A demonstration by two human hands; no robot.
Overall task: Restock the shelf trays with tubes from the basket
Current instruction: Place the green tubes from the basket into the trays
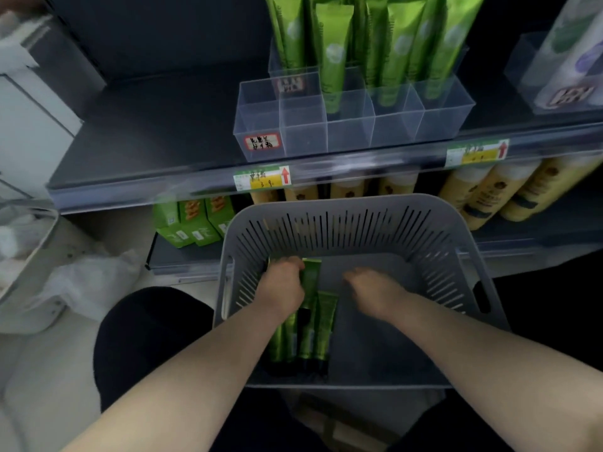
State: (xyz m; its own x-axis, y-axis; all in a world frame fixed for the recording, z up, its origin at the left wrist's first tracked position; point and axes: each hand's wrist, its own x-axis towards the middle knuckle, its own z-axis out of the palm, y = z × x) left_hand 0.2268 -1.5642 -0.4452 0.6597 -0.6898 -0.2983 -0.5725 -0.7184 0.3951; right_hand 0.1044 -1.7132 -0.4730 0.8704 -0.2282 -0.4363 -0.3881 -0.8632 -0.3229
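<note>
- A white bin (29,256) stands at the far left on the pale floor, with a crumpled white plastic bag (88,282) lying just beside it.
- Green boxes (192,223) stand in a row on the lower shelf, to the left of the basket.
- The person's left hand (284,285) reaches down into the left half of the basket, its fingers curled over the upper end of the green tubes (321,324).
- These tubes lie flat, side by side, on the basket floor against its left wall, caps toward the person.
- The grey slotted basket (342,203) sits in front of the person, its far rim close to the lower shelf.
- Above it, on the dark upper shelf (146,141), a clear divided tray (303,132) holds upright tubes (334,53) of the same green in its rear and right compartments; the front-left compartments show only clear plastic and a handwritten label.
- A green and yellow price tag (262,179) with a red arrow sits on the shelf edge below the tray.
- The right hand (372,288) hangs over the bare middle of the basket floor, fingers pointing down; motion blur hides whether they are together or apart, or hold anything.
- Yellow tubes (483,194) lean in a row on the lower shelf at right.
- A second clear tray (561,89) with pale tubes stands at the far right of the upper shelf.
</note>
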